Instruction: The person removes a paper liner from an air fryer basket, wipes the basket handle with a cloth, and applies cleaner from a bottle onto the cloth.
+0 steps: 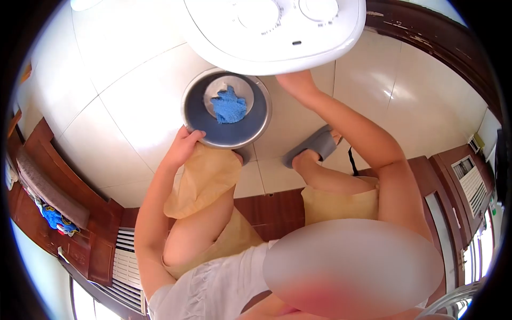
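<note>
White, rounded plastic appliance (277, 45) with two round dials on its top looms close to the camera, just beyond the round, silver-rimmed metal basin (263, 125) and overlapping its far edge in view; whether the two touch cannot be told. Inside the basin, whose walls look dark blue-grey, a paler round area shows at the bottom, and a crumpled, bright blue, towel-like cloth (230, 106) lies over it; whether that pale round is a separate dish cannot be told. Left hand (188, 144) grips the basin's near-left rim, thumb over the edge; right hand (298, 88), to the right of the basin, reaches to the appliance's lower edge, its fingers hidden, so its grip cannot be told. Right of the basin, a grey open-toed slipper (309, 146) covers a foot on the pale, glossy tiled floor (133, 122).
</note>
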A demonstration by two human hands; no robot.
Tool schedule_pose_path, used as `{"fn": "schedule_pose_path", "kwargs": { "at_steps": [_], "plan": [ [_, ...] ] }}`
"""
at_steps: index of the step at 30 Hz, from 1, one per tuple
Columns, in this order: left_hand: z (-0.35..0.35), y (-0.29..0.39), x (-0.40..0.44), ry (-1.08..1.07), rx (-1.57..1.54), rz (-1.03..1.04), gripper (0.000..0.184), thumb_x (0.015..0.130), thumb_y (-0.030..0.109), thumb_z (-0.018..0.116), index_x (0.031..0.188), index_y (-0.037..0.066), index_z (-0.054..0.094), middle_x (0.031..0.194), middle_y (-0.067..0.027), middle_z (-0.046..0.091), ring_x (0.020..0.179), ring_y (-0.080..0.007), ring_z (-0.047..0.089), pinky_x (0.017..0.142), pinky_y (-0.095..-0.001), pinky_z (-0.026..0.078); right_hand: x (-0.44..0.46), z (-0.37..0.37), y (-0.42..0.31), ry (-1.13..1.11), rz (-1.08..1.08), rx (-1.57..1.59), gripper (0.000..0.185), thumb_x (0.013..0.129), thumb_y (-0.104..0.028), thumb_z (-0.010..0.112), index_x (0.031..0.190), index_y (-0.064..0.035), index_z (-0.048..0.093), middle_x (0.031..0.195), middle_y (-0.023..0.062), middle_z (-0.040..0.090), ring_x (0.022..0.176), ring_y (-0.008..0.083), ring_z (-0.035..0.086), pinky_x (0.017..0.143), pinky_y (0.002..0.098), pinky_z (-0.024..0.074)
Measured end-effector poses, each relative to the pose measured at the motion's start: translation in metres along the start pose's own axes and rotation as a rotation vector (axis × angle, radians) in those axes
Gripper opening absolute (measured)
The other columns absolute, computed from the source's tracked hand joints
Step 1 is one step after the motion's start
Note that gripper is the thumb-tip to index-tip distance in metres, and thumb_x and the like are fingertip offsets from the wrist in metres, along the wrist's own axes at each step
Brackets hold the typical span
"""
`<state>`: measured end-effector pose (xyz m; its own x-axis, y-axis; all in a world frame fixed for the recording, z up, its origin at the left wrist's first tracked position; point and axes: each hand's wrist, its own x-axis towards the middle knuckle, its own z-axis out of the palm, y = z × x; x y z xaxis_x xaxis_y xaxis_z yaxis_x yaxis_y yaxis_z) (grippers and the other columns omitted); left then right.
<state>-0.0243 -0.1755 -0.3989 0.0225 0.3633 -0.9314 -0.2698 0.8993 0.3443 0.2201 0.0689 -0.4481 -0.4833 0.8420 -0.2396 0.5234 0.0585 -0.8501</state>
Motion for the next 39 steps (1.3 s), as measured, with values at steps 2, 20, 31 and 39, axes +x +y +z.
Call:
{"fn": "schedule_pose_path", "kwargs": {
  "at_steps": [2, 20, 31, 39],
  "plan": [
    [-0.003, 0.0, 0.015, -0.012, 0.033, 0.004, 0.034, 0.095, 0.013, 0.063, 0.126, -0.001, 0.059, 0.111, -0.0034, 0.068, 0.104, -0.0129, 0.061, 0.093, -0.0301, 0.048, 0.015, 0.004, 0.004, 0.018, -0.08, 0.07, 0.036, 0.09, -0.029, 0.072, 0.114, -0.0022, 0.071, 0.109, 0.0155, 0.074, 0.105, 0.0312, 0.069, 0.092, 0.0421, 0.0526],
    [-0.003, 0.025, 0.084, -0.015, -0.019, 0.122, 0.039, 0.094, 0.015, 0.063, 0.13, 0.002, 0.056, 0.11, -0.0058, 0.067, 0.103, -0.0159, 0.063, 0.094, -0.0334, 0.051, -0.03, -0.041, 0.016, -0.45, 0.77, 0.309, 0.095, 0.089, -0.058, 0.072, 0.153, 0.0025, 0.036, 0.152, 0.0183, 0.047, 0.13, 0.0274, 0.055, 0.103, 0.041, 0.0473],
    [0.021, 0.035, 0.007, 0.006, 0.472, 0.201, 0.076, 0.094, 0.047, 0.07, 0.148, 0.0, 0.045, 0.132, -0.0169, 0.064, 0.123, -0.0282, 0.061, 0.105, -0.0375, 0.047, -0.035, -0.008, 0.025, -0.637, 0.666, 0.271, 0.03, 0.098, -0.013, 0.06, 0.123, 0.0011, 0.053, 0.096, 0.01, 0.064, 0.075, 0.0175, 0.067, 0.064, 0.0308, 0.061],
    [-0.046, 0.069, 0.0, -0.178, 1.198, -0.291, 0.105, 0.07, 0.062, 0.084, 0.149, 0.002, 0.048, 0.129, -0.0208, 0.065, 0.12, -0.0343, 0.063, 0.098, -0.0417, 0.052, -0.042, -0.047, 0.059, -0.605, 0.48, 0.034, 0.03, 0.092, -0.011, 0.061, 0.116, 0.0057, 0.055, 0.093, 0.0151, 0.066, 0.072, 0.0222, 0.07, 0.056, 0.0342, 0.0616]
  ]
}}
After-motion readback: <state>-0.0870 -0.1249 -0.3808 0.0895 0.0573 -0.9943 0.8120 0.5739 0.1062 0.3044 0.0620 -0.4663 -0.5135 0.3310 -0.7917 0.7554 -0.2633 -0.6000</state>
